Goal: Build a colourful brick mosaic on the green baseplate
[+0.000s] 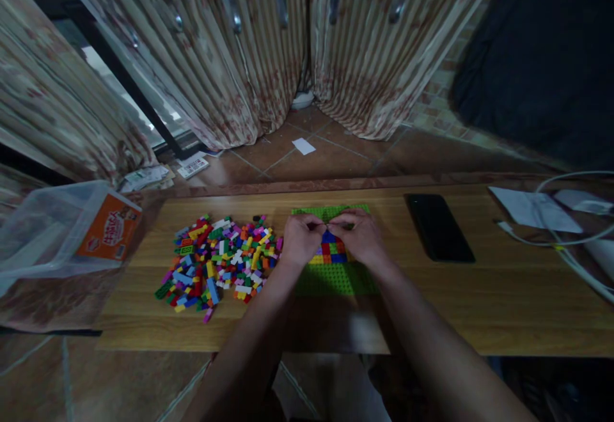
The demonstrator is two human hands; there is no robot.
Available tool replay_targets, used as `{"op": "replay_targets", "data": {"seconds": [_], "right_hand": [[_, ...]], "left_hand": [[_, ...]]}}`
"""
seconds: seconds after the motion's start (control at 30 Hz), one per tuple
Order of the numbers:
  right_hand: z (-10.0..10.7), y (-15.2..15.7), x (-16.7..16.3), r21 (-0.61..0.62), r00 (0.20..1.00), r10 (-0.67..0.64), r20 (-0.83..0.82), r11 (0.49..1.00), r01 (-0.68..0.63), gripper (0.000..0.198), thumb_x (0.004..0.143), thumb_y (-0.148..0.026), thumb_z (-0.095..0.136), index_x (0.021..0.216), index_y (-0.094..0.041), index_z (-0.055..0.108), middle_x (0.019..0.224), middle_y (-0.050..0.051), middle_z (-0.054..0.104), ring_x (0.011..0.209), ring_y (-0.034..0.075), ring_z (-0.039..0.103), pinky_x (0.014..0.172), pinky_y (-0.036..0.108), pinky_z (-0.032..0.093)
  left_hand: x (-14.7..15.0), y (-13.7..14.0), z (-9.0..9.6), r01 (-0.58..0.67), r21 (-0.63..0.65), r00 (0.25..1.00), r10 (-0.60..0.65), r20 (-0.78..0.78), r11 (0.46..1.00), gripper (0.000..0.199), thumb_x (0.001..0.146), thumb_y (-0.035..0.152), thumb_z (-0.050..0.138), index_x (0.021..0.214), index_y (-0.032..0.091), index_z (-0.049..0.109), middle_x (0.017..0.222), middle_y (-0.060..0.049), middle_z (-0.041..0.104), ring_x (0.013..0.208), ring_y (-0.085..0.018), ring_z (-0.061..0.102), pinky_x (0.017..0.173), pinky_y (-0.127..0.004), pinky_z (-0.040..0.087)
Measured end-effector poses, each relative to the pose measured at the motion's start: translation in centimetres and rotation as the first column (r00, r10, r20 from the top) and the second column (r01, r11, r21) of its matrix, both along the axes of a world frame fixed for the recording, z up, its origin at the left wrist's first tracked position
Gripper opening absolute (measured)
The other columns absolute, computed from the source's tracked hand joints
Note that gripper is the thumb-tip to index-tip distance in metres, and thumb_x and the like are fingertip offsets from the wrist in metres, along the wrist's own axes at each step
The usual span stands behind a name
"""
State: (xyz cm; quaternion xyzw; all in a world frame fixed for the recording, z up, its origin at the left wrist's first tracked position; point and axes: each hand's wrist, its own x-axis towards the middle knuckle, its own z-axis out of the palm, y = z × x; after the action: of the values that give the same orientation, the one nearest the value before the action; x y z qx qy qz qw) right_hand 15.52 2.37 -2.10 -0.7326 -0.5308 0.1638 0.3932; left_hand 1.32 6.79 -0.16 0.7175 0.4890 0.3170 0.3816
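Observation:
A green baseplate lies on the wooden table, with rows of red, blue and yellow building bricks fixed across its middle. Over its upper part, my left hand and my right hand meet fingertip to fingertip. Both are closed in a pinch just above the built rows. Whatever sits between the fingertips is too small and too covered to make out. To the left of the plate spreads a heap of loose, many-coloured bricks.
A black phone lies right of the baseplate. White cables and a white sheet occupy the table's right end. Beyond the left edge stands a clear plastic box with an orange label. Curtains hang behind the table.

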Motion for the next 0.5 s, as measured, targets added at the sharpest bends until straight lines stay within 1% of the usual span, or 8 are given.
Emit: {"op": "replay_targets", "data": {"seconds": [0.13, 0.23, 0.3, 0.33, 0.4, 0.5], "right_hand": [[0.1, -0.2, 0.1, 0.012, 1.000, 0.022, 0.022, 1.000, -0.023, 0.013, 0.077, -0.041, 0.069, 0.078, -0.030, 0.077, 0.102, 0.004, 0.069, 0.106, 0.027, 0.061, 0.096, 0.050, 0.046], [0.1, -0.1, 0.8, 0.017, 0.998, 0.061, 0.010, 0.998, -0.062, 0.023, 0.084, -0.044, 0.059, 0.084, -0.028, 0.077, 0.106, 0.005, 0.071, 0.108, 0.026, 0.061, 0.098, 0.047, 0.045], [0.3, 0.0, 1.3, 0.016, 0.996, 0.075, -0.049, 0.997, -0.074, 0.031, 0.090, -0.042, 0.049, 0.087, -0.026, 0.075, 0.103, 0.006, 0.073, 0.104, 0.024, 0.064, 0.095, 0.043, 0.046], [0.4, 0.1, 1.5, 0.008, 0.995, 0.070, -0.073, 0.998, -0.070, 0.033, 0.091, -0.041, 0.046, 0.087, -0.025, 0.075, 0.101, 0.005, 0.074, 0.101, 0.023, 0.066, 0.093, 0.041, 0.047], [0.6, 0.3, 1.7, -0.016, 0.996, 0.055, -0.076, 0.998, -0.057, 0.034, 0.092, -0.041, 0.044, 0.087, -0.024, 0.074, 0.098, 0.006, 0.075, 0.097, 0.023, 0.067, 0.089, 0.040, 0.048], [0.8, 0.5, 1.6, -0.027, 0.997, 0.077, -0.021, 0.997, -0.078, 0.036, 0.092, -0.043, 0.044, 0.087, -0.023, 0.073, 0.096, 0.007, 0.074, 0.093, 0.024, 0.067, 0.087, 0.039, 0.048]], "left_hand": [[-0.3, 0.1, -0.3, 0.054, 0.066, 0.999, -0.054, -0.009, 0.996, 0.016, 0.079, 0.013, 0.059, 0.073, 0.018, 0.074, 0.069, -0.001, 0.072, 0.067, -0.015, 0.066, 0.066, -0.024, 0.049], [-0.9, 0.1, -0.3, 0.094, 0.109, 0.995, -0.092, -0.025, 0.990, 0.022, 0.085, 0.014, 0.054, 0.081, 0.019, 0.075, 0.079, -0.003, 0.075, 0.079, -0.016, 0.068, 0.080, -0.028, 0.052], [-1.3, 0.2, -0.3, 0.050, 0.091, 0.999, -0.050, -0.004, 0.995, 0.025, 0.089, 0.016, 0.050, 0.090, 0.019, 0.074, 0.092, -0.004, 0.076, 0.091, -0.018, 0.069, 0.090, -0.031, 0.052], [-1.6, 0.2, -0.3, 0.017, 0.065, 1.000, -0.018, 0.016, 0.998, 0.025, 0.091, 0.017, 0.049, 0.094, 0.019, 0.073, 0.098, -0.004, 0.076, 0.095, -0.018, 0.069, 0.092, -0.031, 0.051], [-2.1, 0.2, -0.2, -0.037, 0.009, 0.998, 0.037, 0.060, 0.999, 0.025, 0.093, 0.019, 0.047, 0.100, 0.019, 0.071, 0.101, -0.004, 0.076, 0.098, -0.018, 0.069, 0.092, -0.031, 0.052], [-2.7, 0.0, 0.0, -0.042, -0.011, 0.997, 0.043, 0.068, 0.999, 0.024, 0.093, 0.021, 0.048, 0.102, 0.019, 0.070, 0.102, -0.005, 0.076, 0.097, -0.019, 0.070, 0.090, -0.031, 0.053]]}}
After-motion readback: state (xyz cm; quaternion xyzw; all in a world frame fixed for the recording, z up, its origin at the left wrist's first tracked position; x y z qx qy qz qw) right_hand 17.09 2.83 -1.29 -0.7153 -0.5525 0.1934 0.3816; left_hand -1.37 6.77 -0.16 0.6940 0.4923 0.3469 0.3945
